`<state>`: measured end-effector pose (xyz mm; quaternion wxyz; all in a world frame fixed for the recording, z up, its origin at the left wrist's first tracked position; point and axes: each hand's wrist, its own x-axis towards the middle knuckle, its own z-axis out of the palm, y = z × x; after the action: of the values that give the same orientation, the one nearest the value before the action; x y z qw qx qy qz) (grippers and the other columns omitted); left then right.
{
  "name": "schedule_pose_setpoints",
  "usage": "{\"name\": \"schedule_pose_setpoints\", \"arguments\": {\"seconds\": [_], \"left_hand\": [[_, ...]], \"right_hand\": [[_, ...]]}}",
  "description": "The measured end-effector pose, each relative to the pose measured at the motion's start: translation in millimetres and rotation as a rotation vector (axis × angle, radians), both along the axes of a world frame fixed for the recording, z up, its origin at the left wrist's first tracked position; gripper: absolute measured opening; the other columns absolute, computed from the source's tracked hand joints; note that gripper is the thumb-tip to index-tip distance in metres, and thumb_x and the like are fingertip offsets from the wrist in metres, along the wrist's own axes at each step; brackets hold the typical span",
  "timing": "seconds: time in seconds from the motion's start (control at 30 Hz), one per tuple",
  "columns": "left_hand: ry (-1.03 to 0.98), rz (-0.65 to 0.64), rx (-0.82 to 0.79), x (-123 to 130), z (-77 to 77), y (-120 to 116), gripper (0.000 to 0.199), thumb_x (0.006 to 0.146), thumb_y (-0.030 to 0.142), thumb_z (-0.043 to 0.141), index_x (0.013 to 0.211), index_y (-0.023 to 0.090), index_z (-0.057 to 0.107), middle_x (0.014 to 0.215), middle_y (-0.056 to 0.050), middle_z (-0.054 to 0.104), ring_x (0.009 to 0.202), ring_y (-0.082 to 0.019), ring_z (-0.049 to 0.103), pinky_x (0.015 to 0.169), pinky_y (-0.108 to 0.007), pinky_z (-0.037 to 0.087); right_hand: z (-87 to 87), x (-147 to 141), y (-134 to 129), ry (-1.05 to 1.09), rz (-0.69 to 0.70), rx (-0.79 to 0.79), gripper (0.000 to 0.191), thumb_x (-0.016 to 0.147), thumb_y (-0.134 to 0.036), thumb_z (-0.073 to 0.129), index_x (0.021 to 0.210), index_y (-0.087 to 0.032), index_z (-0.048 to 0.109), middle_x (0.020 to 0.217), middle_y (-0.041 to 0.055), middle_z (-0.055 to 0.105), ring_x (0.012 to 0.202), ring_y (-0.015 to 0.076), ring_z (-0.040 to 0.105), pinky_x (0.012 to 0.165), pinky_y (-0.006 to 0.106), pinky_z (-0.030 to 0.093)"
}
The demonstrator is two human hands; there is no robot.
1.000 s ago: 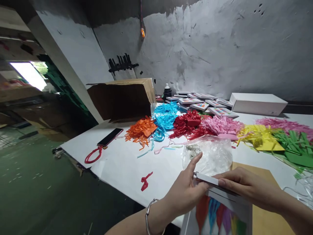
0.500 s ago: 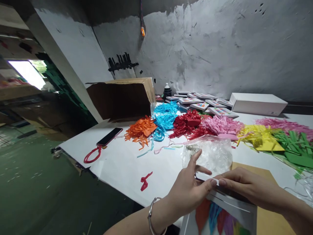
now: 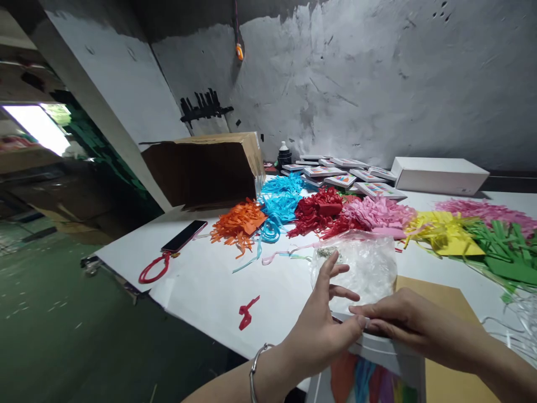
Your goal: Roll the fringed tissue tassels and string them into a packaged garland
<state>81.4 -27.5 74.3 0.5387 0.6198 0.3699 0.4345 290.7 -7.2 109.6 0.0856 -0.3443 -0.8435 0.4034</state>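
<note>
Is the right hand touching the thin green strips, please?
No, the right hand is at the flat white packet, apart from the green strips.

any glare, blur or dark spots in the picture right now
Head view: window burnt out, far left; head view: cardboard box dark inside; head view: plastic bag catching pale glints; head view: left hand and right hand fairly crisp, background at left blurry.

One head-worn camera looks forward and down, close above the table at its near side, toward the far wall.
</note>
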Motion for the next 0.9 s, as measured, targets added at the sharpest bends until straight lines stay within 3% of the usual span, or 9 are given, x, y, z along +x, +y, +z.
{"name": "schedule_pose_setpoints", "arguments": {"seconds": [0.17, 0.3, 0.37, 0.43, 0.53, 0.63, 0.7, 0.77, 0.9], "left_hand": [[-0.009, -0.026, -0.007, -2.1, -0.7, 0.0, 0.081, 0.084, 0.020, 0.067, 0.151, 0.039, 0.028, 0.146, -0.012, 0.042, 0.080, -0.011, 0.060, 0.060, -0.023, 0.048], [0.052, 0.005, 0.028, -9.5, -1.6, -0.1, 0.069, 0.088, 0.019, 0.063, 0.148, 0.039, 0.035, 0.144, -0.011, 0.045, 0.077, -0.011, 0.060, 0.061, -0.024, 0.050], [0.153, 0.075, 0.209, -11.0, -2.8, -2.1, 0.055, 0.091, 0.020, 0.062, 0.141, 0.035, 0.044, 0.142, -0.011, 0.048, 0.086, -0.016, 0.063, 0.070, -0.030, 0.054], [0.332, 0.139, 0.530, -9.0, -2.4, -5.6, 0.035, 0.091, 0.019, 0.063, 0.124, 0.029, 0.058, 0.135, -0.011, 0.053, 0.105, -0.025, 0.061, 0.090, -0.043, 0.052], [0.568, 0.115, 0.953, 0.4, 0.9, -10.5, 0.017, 0.090, 0.012, 0.061, 0.103, 0.023, 0.066, 0.109, -0.008, 0.067, 0.108, -0.028, 0.058, 0.111, -0.059, 0.029], [0.597, 0.021, 1.049, 12.8, 3.7, -10.2, 0.015, 0.094, 0.010, 0.053, 0.100, 0.018, 0.064, 0.093, -0.006, 0.071, 0.088, -0.022, 0.059, 0.096, -0.047, 0.041], [0.570, -0.027, 1.024, 19.4, 3.8, -7.6, 0.012, 0.097, 0.013, 0.052, 0.098, 0.016, 0.063, 0.093, -0.008, 0.070, 0.085, -0.022, 0.058, 0.080, -0.038, 0.045], [0.547, -0.045, 0.999, 23.0, 3.1, -5.3, 0.011, 0.098, 0.014, 0.051, 0.098, 0.016, 0.063, 0.093, -0.009, 0.070, 0.085, -0.023, 0.058, 0.075, -0.035, 0.045], [0.587, -0.002, 0.965, 19.7, 4.7, -6.0, 0.011, 0.097, 0.012, 0.053, 0.098, 0.016, 0.064, 0.091, -0.008, 0.069, 0.083, -0.022, 0.058, 0.072, -0.035, 0.044]], "right_hand": [[5.5, 5.5, -8.9, 0.010, -0.009, 0.006, 0.042, 0.104, -0.053, 0.039, 0.108, -0.026, 0.072, 0.082, -0.0004, 0.069, 0.069, 0.0118, 0.055, 0.065, 0.022, 0.038], [6.1, 28.0, -8.4, 0.048, -0.023, -0.146, 0.043, 0.103, -0.054, 0.042, 0.111, -0.025, 0.074, 0.084, 0.0016, 0.070, 0.073, 0.0143, 0.062, 0.067, 0.022, 0.044], [4.9, 36.6, -7.7, 0.045, -0.061, -0.210, 0.048, 0.102, -0.057, 0.043, 0.101, -0.022, 0.076, 0.074, 0.0012, 0.066, 0.066, 0.0133, 0.060, 0.061, 0.021, 0.044], [3.7, 39.9, -7.4, 0.056, -0.091, -0.219, 0.054, 0.100, -0.062, 0.043, 0.095, -0.020, 0.077, 0.067, 0.0005, 0.061, 0.062, 0.0125, 0.058, 0.058, 0.020, 0.043], [2.2, 37.2, -6.6, 0.087, -0.096, -0.205, 0.058, 0.098, -0.065, 0.044, 0.090, -0.017, 0.076, 0.062, -0.0011, 0.056, 0.058, 0.0110, 0.053, 0.056, 0.020, 0.040], [0.0, 32.3, -6.0, 0.127, -0.071, -0.176, 0.055, 0.098, -0.063, 0.048, 0.077, -0.016, 0.069, 0.060, -0.0032, 0.054, 0.056, 0.0087, 0.049, 0.054, 0.019, 0.035], [-1.7, 29.7, -6.9, 0.143, -0.074, -0.158, 0.054, 0.099, -0.060, 0.049, 0.070, -0.016, 0.062, 0.059, -0.0038, 0.054, 0.055, 0.0080, 0.048, 0.054, 0.019, 0.034], [-2.8, 27.6, -9.9, 0.140, -0.099, -0.125, 0.054, 0.101, -0.057, 0.047, 0.068, -0.017, 0.060, 0.060, -0.0037, 0.055, 0.055, 0.0081, 0.047, 0.054, 0.020, 0.033], [-4.3, 24.0, -23.6, 0.148, -0.129, 0.005, 0.044, 0.106, -0.048, 0.040, 0.089, -0.021, 0.071, 0.077, -0.0017, 0.068, 0.069, 0.0112, 0.058, 0.064, 0.022, 0.040]]}}
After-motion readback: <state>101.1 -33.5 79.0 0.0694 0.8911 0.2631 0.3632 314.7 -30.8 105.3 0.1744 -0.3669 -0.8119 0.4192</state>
